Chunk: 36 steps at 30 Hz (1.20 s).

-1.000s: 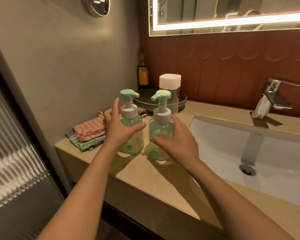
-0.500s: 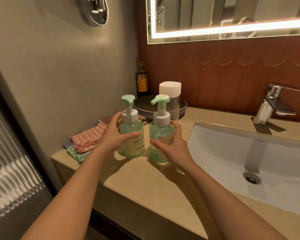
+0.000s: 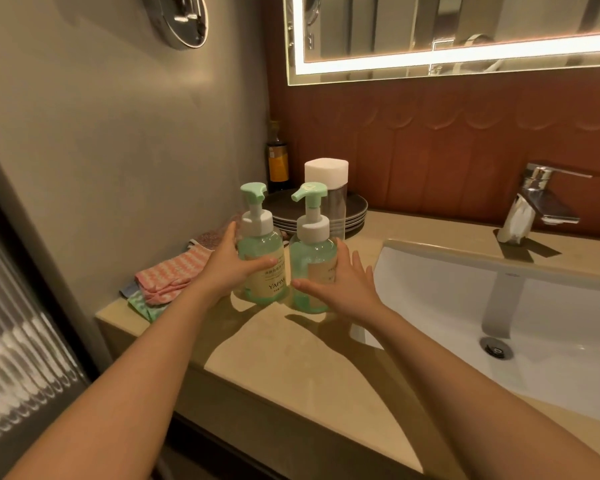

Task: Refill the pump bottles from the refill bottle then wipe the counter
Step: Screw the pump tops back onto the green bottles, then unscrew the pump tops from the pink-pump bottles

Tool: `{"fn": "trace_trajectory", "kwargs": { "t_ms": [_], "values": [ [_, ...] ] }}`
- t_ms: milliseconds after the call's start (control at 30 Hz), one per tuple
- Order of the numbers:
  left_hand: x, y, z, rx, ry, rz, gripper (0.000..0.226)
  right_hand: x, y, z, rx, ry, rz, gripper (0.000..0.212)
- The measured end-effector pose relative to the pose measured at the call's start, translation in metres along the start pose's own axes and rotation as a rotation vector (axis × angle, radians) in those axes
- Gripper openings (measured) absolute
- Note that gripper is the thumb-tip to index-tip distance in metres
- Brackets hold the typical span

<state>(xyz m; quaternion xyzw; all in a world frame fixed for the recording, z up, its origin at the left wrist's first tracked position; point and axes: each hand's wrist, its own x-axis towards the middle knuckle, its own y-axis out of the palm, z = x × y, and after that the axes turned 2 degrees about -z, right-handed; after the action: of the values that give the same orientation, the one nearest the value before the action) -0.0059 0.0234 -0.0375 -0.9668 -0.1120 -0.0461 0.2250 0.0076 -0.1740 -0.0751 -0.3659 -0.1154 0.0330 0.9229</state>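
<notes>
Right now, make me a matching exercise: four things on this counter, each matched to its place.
Things:
1. left pump bottle
2. cloths
3. plates
4. tap

Places:
A. behind the sink
B. by the left wall, at the counter's end
C. in the left hand
D. back corner, behind the pump bottles

Pairs: 1-C, 2-B, 3-D, 4-A
</notes>
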Motion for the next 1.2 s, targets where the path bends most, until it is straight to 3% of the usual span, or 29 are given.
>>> {"fn": "trace_trajectory", "kwargs": {
  "t_ms": [133, 333, 467, 800, 1200],
  "values": [
    [-0.013, -0.002, -0.003, 0.252, -0.089, -0.034, 0.112, -0.011, -0.016, 0.001, 0.064, -0.021, 0.022, 0.109],
    [-0.052, -0.006, -0.027, 0.729, -0.010, 0.213, 0.045, -0.043, -0.065, -0.005, 0.125, -0.056, 0.019, 0.057],
    [-0.072, 0.012, -0.053, 0.830, 0.057, 0.289, 0.028, -0.066, -0.092, -0.013, 0.094, -0.098, -0.038, 0.041],
    [-0.126, 0.119, -0.108, 0.657, 0.460, 0.419, 0.003, -0.140, -0.164, -0.043, 0.113, -0.094, -0.232, 0.027],
    [-0.191, 0.257, -0.160, 0.447, 0.735, 0.556, 0.027, -0.232, -0.249, -0.111, -0.021, 0.093, -0.470, 0.021]
  ]
}}
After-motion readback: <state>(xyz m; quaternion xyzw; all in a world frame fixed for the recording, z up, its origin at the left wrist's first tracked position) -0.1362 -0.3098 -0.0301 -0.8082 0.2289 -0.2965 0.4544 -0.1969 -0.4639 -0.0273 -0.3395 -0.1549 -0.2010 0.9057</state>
